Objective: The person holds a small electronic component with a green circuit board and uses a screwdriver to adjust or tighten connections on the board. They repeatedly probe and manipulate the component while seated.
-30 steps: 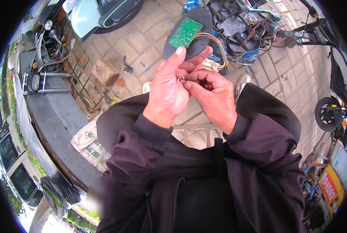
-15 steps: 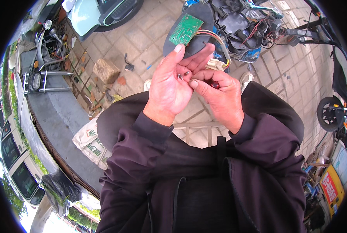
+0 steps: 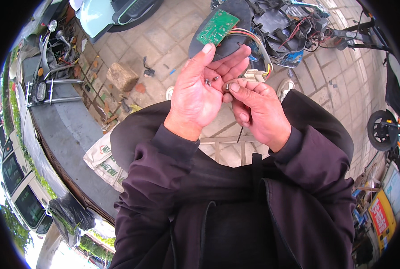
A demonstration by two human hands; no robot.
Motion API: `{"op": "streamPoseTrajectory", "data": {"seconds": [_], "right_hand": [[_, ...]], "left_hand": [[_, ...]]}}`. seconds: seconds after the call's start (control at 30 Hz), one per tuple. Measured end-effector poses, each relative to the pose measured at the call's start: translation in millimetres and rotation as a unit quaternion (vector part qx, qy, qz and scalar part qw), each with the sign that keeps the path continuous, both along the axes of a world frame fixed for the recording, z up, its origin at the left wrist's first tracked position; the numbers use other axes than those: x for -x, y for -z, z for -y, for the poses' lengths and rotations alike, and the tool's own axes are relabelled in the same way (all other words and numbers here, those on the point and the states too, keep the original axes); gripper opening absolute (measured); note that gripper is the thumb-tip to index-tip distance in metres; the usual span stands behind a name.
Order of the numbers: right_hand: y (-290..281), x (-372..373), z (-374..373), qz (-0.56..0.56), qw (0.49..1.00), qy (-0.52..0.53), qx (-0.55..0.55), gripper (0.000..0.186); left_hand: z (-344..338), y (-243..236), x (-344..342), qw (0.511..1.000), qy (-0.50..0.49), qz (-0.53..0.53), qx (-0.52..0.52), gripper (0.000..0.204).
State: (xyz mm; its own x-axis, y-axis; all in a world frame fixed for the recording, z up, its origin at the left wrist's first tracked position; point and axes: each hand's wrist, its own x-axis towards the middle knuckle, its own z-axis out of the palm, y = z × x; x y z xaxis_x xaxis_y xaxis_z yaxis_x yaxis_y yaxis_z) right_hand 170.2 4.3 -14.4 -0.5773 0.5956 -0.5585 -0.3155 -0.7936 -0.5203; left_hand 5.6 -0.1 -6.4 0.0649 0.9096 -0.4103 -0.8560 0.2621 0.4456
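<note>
My left hand (image 3: pixel 195 94) is turned palm up and cupped, with a few small metal screws (image 3: pixel 212 81) lying in it. Its thumb tip overlaps the lower edge of a green circuit board (image 3: pixel 218 28); whether it grips the board I cannot tell. Behind the board is a dark oval plastic piece (image 3: pixel 224 49). Coloured wires (image 3: pixel 253 36) run from the board to a white connector (image 3: pixel 255 75) just beyond my right hand. My right hand (image 3: pixel 258 105) pinches a small metal screw (image 3: pixel 227 87) beside the left fingers. Below it juts a thin dark rod (image 3: pixel 240 134), its upper end hidden.
Black and blue vehicle parts (image 3: pixel 278 33) with loose wiring lie at the far side. A stone block (image 3: pixel 122 76) and scraps sit on the paving at left, near a grey ledge (image 3: pixel 70 139). A pale green scooter panel (image 3: pixel 97 18) stands far left, a wheel (image 3: pixel 381 130) far right.
My right hand has turned and shifted slightly; the screw in its pinch now shows. The thin rod has come into view below it, while the red thing in that hand is now hidden.
</note>
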Motion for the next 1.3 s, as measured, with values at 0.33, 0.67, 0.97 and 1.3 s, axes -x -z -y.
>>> {"op": "streamPoseTrajectory", "data": {"seconds": [0.33,0.67,0.97,1.3], "right_hand": [[-5,3,0,0.031,0.999,0.002,-0.022,0.018],[-7,-2,4,0.138,0.986,-0.048,-0.086,0.012],[-29,6,3,0.106,0.982,-0.079,-0.134,0.014],[-22,10,14,0.125,0.981,-0.05,-0.143,0.008]], "left_hand": [[0,-6,0,1.0,0.01,0.002,0.013,0.043],[4,5,-2,0.998,-0.01,-0.056,-0.019,0.048],[3,-19,0,0.999,-0.013,-0.048,-0.004,0.03],[6,-9,-3,0.997,-0.019,-0.078,-0.004,0.028]]}}
